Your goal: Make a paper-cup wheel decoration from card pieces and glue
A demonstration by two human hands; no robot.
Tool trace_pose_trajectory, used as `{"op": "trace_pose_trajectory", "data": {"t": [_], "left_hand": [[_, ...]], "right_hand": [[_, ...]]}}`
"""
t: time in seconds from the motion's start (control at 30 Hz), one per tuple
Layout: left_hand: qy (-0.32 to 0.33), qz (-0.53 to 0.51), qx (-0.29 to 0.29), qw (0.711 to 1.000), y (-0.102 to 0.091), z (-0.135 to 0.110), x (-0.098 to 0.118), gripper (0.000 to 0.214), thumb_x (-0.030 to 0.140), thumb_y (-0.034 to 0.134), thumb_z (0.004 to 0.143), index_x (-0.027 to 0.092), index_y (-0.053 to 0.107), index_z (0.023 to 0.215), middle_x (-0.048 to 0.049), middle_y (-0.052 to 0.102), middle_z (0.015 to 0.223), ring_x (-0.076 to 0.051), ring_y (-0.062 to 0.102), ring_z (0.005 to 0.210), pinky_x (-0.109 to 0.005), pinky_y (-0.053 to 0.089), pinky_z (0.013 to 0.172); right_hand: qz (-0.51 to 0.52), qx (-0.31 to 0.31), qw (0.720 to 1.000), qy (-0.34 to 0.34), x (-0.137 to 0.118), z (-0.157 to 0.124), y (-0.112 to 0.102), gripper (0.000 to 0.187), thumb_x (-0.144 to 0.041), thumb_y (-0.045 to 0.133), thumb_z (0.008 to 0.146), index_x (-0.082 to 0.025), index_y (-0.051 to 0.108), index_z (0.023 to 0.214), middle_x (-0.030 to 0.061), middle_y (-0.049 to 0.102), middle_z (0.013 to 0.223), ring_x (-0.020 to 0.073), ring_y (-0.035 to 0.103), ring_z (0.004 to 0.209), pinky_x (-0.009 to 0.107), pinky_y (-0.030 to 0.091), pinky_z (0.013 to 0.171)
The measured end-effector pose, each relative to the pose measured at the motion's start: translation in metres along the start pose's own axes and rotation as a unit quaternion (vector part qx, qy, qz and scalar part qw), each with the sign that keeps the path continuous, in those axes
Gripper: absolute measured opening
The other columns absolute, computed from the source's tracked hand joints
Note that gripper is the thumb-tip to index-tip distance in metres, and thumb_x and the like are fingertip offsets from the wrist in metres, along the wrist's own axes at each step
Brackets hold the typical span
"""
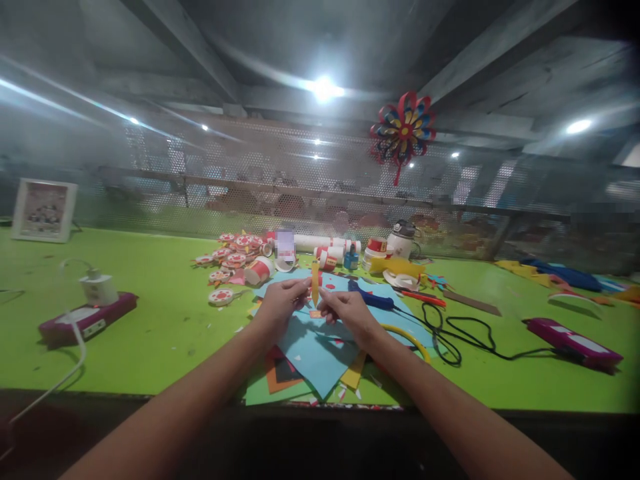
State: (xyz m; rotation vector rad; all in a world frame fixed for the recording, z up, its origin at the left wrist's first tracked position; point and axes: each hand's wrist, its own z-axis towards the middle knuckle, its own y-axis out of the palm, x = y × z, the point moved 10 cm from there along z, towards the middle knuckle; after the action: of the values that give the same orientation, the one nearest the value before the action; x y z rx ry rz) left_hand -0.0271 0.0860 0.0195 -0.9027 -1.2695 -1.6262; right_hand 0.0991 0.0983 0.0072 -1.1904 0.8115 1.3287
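Observation:
Over a pile of light-blue sheets (325, 363), my two hands meet around a narrow yellow strip (315, 283) with a pointed lower end. My left hand (283, 303) is closed, with thumb and fingertips pinching the strip from its left side. From the right, my right hand (346, 312) pinches at its lower part. Just below the fingertips a small red-and-white printed piece (315, 314) shows; whether it is held or lying on the sheets I cannot tell. A blue-handled tool (373, 297) with a black cord lies right of my right hand.
Round decorated pieces (235, 259) are heaped at back left. Paper cups (327, 259), a blue bottle (351, 259) and a white jug (400, 241) stand behind the sheets. Purple power strips (575, 343) sit on both sides, cords trailing. A pinwheel (405, 131) hangs above.

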Motion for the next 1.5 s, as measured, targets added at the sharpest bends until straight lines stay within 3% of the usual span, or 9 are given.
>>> {"op": "trace_pose_trajectory", "data": {"t": [0.13,0.23,0.43,0.83,1.5], "left_hand": [[-0.010,0.003,0.008,1.000,-0.002,-0.001,-0.002,0.024,0.031,0.074,0.061,0.009,0.067,0.067,-0.0017,0.054,0.061,-0.008,0.045,0.056,-0.022,0.033,0.055],[-0.001,0.015,0.003,1.000,-0.001,-0.001,-0.002,0.024,0.032,0.073,0.063,0.010,0.066,0.063,-0.0014,0.052,0.059,-0.009,0.044,0.055,-0.023,0.032,0.054],[0.000,0.032,-0.021,0.999,0.003,0.000,-0.004,0.025,0.035,0.069,0.067,0.011,0.064,0.060,-0.0014,0.052,0.060,-0.008,0.043,0.054,-0.024,0.029,0.052],[-0.001,0.047,-0.032,0.998,0.003,0.002,-0.010,0.026,0.035,0.068,0.068,0.012,0.062,0.057,-0.0013,0.049,0.060,-0.009,0.041,0.054,-0.025,0.028,0.053],[-0.012,0.022,-0.059,0.998,0.011,-0.002,-0.010,0.024,0.035,0.069,0.069,0.013,0.064,0.059,0.0000,0.048,0.059,-0.009,0.041,0.056,-0.024,0.029,0.054]], "right_hand": [[0.016,0.009,1.000,0.010,0.003,0.002,-0.002,0.053,-0.063,0.060,0.067,-0.012,0.064,0.056,0.0014,0.055,0.048,0.0080,0.048,0.040,0.022,0.039,0.043],[0.033,-0.017,0.999,0.007,0.002,0.002,0.003,0.051,-0.063,0.062,0.064,-0.013,0.062,0.057,0.0013,0.057,0.050,0.0083,0.048,0.041,0.022,0.039,0.043],[-0.043,-0.031,0.997,-0.050,-0.014,-0.002,0.004,0.042,-0.052,0.062,0.071,-0.015,0.057,0.052,-0.0034,0.048,0.041,0.0075,0.041,0.039,0.023,0.032,0.044],[-0.034,-0.050,0.995,-0.074,-0.025,-0.007,0.008,0.040,-0.049,0.061,0.071,-0.016,0.055,0.050,-0.0031,0.046,0.042,0.0087,0.040,0.041,0.025,0.031,0.046],[-0.015,-0.053,0.998,-0.037,-0.019,-0.007,0.007,0.039,-0.048,0.064,0.069,-0.015,0.056,0.050,-0.0033,0.047,0.041,0.0080,0.040,0.041,0.024,0.030,0.046]]}}
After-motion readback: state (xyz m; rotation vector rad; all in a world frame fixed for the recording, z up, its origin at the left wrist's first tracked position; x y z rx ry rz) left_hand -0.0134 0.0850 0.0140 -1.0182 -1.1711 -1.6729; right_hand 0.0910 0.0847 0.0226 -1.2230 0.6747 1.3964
